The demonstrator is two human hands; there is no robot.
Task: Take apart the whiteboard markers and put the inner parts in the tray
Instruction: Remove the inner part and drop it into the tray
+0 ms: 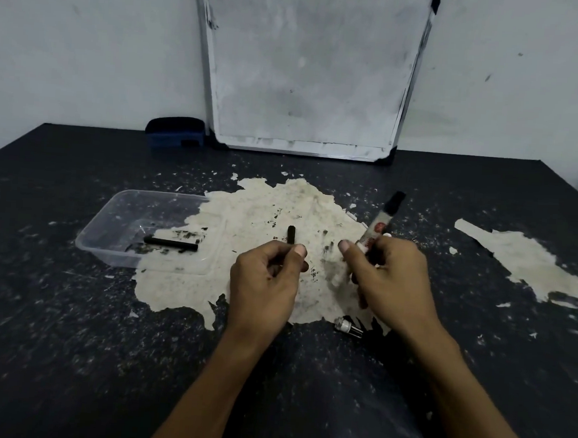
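My left hand pinches a thin black inner rod that points up and away, its lower end hidden in my fingers. To its right, my right hand grips a white marker barrel with a black cap at its far end, tilted up to the right. A clear plastic tray sits on the table to the left, with one black inner rod lying in it. A small black-and-white end piece lies on the table just under my right wrist.
A framed whiteboard leans on the wall at the back, with a blue eraser to its left. The dark table top is peeling, with pale bare patches in the middle and at the right.
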